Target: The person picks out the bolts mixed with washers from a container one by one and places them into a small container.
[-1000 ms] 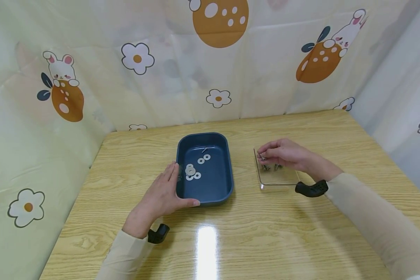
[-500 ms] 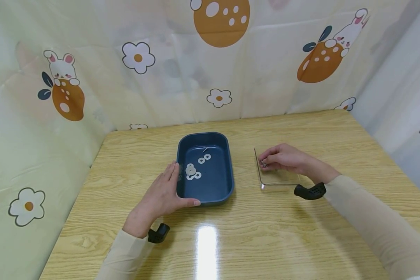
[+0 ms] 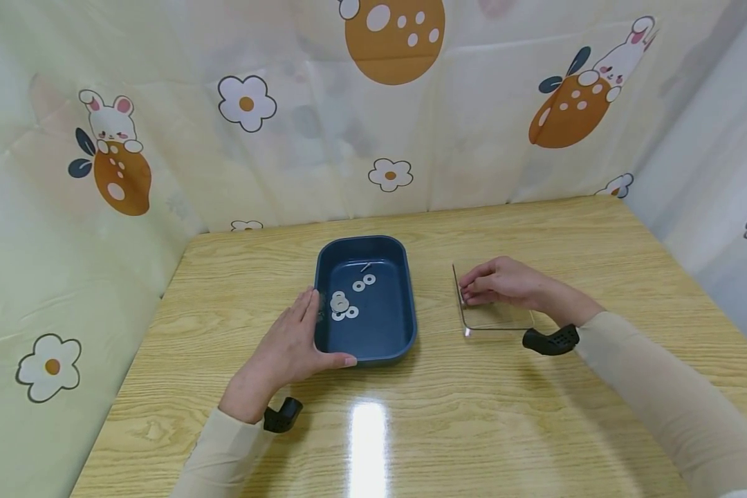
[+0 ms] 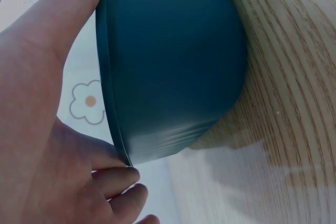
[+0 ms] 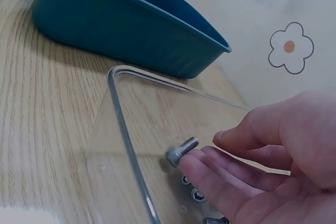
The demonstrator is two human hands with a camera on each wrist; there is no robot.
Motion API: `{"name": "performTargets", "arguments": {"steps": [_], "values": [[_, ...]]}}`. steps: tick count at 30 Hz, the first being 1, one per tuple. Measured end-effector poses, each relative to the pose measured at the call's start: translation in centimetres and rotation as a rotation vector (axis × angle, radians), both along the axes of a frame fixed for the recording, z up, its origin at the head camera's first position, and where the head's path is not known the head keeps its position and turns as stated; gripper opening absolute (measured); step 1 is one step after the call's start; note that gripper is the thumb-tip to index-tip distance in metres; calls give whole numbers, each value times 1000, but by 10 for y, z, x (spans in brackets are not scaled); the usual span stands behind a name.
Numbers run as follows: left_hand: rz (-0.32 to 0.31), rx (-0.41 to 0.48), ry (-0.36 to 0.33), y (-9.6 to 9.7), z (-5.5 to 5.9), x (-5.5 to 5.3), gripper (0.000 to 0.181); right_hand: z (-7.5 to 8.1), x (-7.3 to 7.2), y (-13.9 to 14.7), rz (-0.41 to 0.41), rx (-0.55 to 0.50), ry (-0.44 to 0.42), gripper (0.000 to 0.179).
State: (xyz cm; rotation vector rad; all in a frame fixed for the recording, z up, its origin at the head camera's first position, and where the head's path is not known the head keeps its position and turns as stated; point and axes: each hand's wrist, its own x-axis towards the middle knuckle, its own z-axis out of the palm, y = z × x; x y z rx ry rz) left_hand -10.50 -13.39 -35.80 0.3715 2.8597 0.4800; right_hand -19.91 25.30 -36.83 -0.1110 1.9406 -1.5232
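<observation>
My left hand (image 3: 284, 346) lies at the near left corner of a dark blue tray (image 3: 410, 304), thumb along the front rim and fingers along the left side. Several flat washers (image 3: 351, 312) and one small screw (image 3: 365, 267) lie inside the tray. My right hand (image 3: 504, 283) is in a clear plastic box (image 3: 498, 328) on the right. In the right wrist view, a hex-socket bolt (image 5: 181, 151) shows right at one fingertip, with the thumb apart from it. More bolts (image 5: 198, 195) lie under the fingers, and the hand covers them in the head view.
Both containers stand on a wood-grain table (image 3: 448, 415), a strip of tabletop between them. A patterned curtain (image 3: 311, 159) hangs along the back and sides. Black wrist devices (image 3: 550, 340) sit below the hands.
My right hand has lowered into the clear box and shifted slightly left towards its left wall. The bolt at its fingers has moved with it. My left hand and the tray stay put.
</observation>
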Motion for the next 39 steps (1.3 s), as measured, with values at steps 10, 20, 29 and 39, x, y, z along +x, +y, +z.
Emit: {"name": "performTargets", "arguments": {"steps": [10,20,29,39], "values": [[4,-4,-3,-2,0,0,131,7,-4,0,0,9,47,36],[-1,-5,-6,-3,0,0,132,19,-7,-6,-7,-5,72,37],[-5,-3,-2,-2,2,0,132,31,-13,-17,-20,-38,89,37],[-4,-8,7,-1,2,-1,132,39,-21,-42,11,-42,105,36]]}}
